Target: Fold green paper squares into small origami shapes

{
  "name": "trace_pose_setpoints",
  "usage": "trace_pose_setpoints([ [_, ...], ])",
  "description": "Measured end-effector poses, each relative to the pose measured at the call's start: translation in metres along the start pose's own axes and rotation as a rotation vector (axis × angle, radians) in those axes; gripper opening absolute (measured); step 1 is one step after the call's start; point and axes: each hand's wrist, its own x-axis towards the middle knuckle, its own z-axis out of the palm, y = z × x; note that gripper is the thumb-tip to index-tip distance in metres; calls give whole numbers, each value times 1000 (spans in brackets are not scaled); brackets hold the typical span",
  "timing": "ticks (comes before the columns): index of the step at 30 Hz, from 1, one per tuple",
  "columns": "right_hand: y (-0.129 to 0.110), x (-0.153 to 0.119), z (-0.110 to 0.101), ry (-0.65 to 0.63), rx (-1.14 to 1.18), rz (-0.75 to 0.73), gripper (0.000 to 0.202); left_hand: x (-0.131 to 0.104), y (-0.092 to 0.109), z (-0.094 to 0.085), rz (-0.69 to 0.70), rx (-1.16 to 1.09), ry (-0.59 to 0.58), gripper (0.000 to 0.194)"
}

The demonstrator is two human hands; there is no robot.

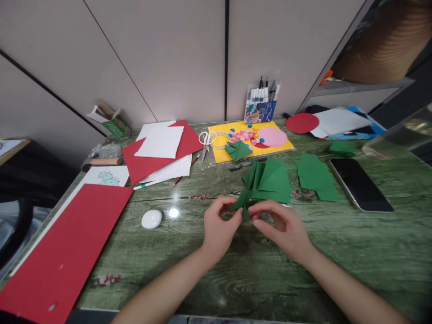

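Observation:
A small folded green paper (245, 203) is between my two hands near the middle of the table. My left hand (221, 225) pinches its left side between thumb and fingers. On the right side, the fingertips of my right hand (281, 227) are closed at the paper's edge. Just behind it lies a stack of green paper sheets (274, 177), some of them folded. Another folded green piece (238, 150) rests on the yellow sheet (219, 153), beside the pink and blue pompoms (245, 135) and a pink paper circle (273, 137).
White scissors (205, 140), a pen (241, 166) and a box of markers (261, 105) stand or lie behind. Red card (67, 252) and a white oval object (151, 219) are left. More green sheets (313, 175), a phone (361, 184) and a transparent container (398, 137) are right.

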Motion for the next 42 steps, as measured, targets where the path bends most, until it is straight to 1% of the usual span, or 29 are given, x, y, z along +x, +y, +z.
trace_pose_setpoints([
  [4, 0, 1, 2, 74, -23, -12, 13, -1, -1, 1, -32, -15, -38, 12],
  [6, 0, 1, 3, 91, -51, -10, 14, -1, -2, 1, -40, -22, -46, 13],
  [19, 1, 3, 4, 90, -125, -30, 20, -2, -1, 1, -43, -29, -87, 13],
  [22, 4, 4, 4, 124, -150, -9, 27, -3, -2, 0, -40, -40, -77, 13],
  [25, 7, 5, 4, 179, -156, 16, 35, -4, -3, 0, -37, -44, -38, 13],
  [29, 10, 6, 3, 218, -136, -8, 29, -5, -2, 0, -41, -29, -3, 13],
  [34, 6, 6, 2, 198, -195, -108, 17, -5, 0, 0, -51, -26, 24, 13],
  [39, 3, 4, 1, 157, -246, -188, 14, -5, -3, 0, -24, -16, 21, 12],
  [42, 2, 4, 1, 156, -279, -224, 14, -5, -3, -1, -23, -20, -8, 11],
])
